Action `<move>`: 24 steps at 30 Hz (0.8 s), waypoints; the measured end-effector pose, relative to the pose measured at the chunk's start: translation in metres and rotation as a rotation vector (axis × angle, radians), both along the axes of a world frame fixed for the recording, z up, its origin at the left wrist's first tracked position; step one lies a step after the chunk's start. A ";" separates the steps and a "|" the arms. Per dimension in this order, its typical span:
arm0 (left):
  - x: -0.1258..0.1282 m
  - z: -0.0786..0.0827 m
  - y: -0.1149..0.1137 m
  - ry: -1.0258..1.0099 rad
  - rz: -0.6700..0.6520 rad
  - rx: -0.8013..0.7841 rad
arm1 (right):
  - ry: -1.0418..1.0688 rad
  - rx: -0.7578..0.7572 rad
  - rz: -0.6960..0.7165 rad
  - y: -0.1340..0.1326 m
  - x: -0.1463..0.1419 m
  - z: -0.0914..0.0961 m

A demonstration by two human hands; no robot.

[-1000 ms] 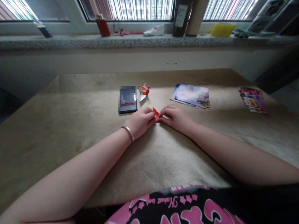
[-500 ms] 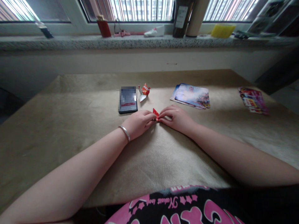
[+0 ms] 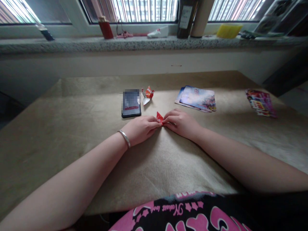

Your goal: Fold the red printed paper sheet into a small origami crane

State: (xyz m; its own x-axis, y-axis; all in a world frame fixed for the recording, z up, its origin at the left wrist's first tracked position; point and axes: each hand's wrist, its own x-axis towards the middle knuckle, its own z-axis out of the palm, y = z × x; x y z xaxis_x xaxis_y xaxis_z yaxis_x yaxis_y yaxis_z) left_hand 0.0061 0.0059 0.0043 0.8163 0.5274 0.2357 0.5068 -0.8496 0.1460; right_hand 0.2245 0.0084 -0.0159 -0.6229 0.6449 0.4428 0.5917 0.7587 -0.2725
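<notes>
A small red folded paper piece [image 3: 159, 117] sits between my two hands on the beige table cover [image 3: 72, 122]. My left hand [image 3: 141, 129], with a silver bangle on the wrist, pinches the paper from the left. From the right, my right hand [image 3: 180, 122] pinches it with the fingertips. Most of the paper is hidden by my fingers. A finished red and white paper crane [image 3: 147, 94] stands just beyond, next to a dark phone [image 3: 131, 103].
A fanned stack of colourful printed sheets [image 3: 197, 98] lies right of the crane, and another stack [image 3: 261, 102] near the table's right edge. The window sill [image 3: 72, 43] behind holds a red cup [image 3: 106, 29], a dark bottle [image 3: 185, 17], and a yellow box [image 3: 228, 30].
My left hand has slid a little toward me and my fingertips have shifted on the red paper. The paper stays in the same spot.
</notes>
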 end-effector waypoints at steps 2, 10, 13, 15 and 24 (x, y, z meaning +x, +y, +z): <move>-0.001 0.001 0.000 0.019 -0.006 -0.010 | -0.013 0.018 0.007 -0.001 0.000 0.000; 0.005 0.004 -0.004 0.127 0.024 0.021 | -0.152 0.152 0.030 -0.007 -0.003 0.007; 0.010 0.008 -0.008 0.158 0.043 0.053 | -0.221 0.171 0.013 -0.012 -0.007 0.012; 0.013 0.010 -0.011 0.188 0.072 0.055 | -0.248 0.153 -0.021 -0.014 -0.010 0.015; 0.008 0.012 -0.011 0.169 0.097 0.008 | -0.250 0.077 -0.028 -0.011 -0.009 0.020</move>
State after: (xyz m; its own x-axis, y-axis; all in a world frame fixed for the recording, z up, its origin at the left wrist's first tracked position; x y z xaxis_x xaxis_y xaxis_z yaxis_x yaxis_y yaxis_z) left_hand 0.0142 -0.0053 0.0167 0.7899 0.6044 0.1036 0.6033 -0.7962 0.0453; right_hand 0.2150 -0.0029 0.0039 -0.7017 0.6338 0.3255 0.6545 0.7539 -0.0569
